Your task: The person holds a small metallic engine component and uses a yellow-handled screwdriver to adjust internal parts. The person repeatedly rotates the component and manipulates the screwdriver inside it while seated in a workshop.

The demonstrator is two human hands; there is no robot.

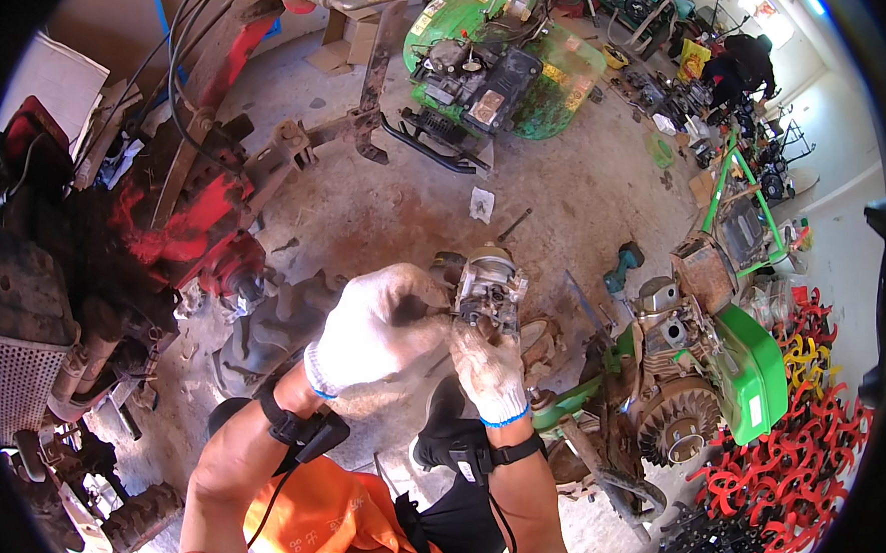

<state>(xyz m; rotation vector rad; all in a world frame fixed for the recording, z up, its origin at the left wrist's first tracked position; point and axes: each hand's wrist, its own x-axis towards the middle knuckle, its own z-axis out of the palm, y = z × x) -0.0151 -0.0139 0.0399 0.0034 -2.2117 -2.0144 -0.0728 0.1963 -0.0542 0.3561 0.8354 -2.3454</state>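
Note:
In front of my body, a small metal carburetor (491,287) is held up above the floor. My right hand (486,369), in a dirty white work glove, grips its lower end with the fingers wrapped around it. My left hand (375,323), also gloved in white, is closed at the carburetor's left side, its fingertips pressed together near the metal. Whatever those left fingertips pinch is hidden. Straps with small black devices (469,453) circle both wrists.
An opened small engine with a finned flywheel (676,424) and green tank (753,378) stands at right, near a teal cordless tool (624,266). Red curved blades (784,465) are heaped beyond. Red machinery (181,213) fills the left; a green mower (494,69) stands ahead. A person (745,67) crouches far right.

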